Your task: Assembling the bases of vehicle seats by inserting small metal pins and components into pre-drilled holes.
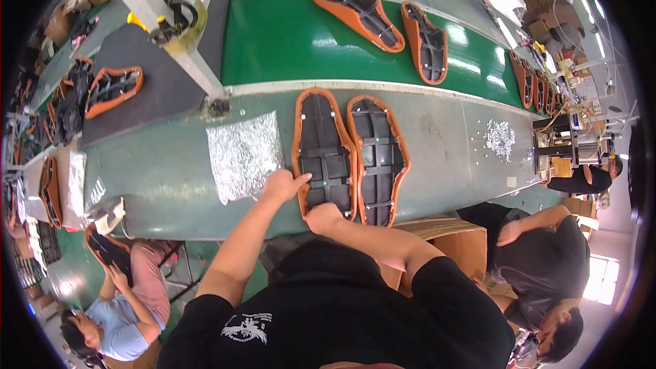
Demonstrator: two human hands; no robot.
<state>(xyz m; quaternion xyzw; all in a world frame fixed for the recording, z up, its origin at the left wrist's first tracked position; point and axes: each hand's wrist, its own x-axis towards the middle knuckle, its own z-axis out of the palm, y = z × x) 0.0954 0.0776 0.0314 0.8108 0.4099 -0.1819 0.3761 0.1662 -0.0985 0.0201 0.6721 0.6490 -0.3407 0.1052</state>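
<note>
Two orange-rimmed black seat bases lie side by side on the grey-green bench, undersides up: the left one and the right one. My left hand rests at the left base's near left rim, fingers pointing onto its black ribbed plastic. My right hand is closed at the near end of the same base, knuckles up; I cannot tell whether anything is inside it. A heap of small silver screws lies just left of my left hand.
A green conveyor belt behind the bench carries more seat bases. A metal post stands at the left. Loose screws lie at the right. One person sits at lower left, another at lower right. A cardboard box sits beside me.
</note>
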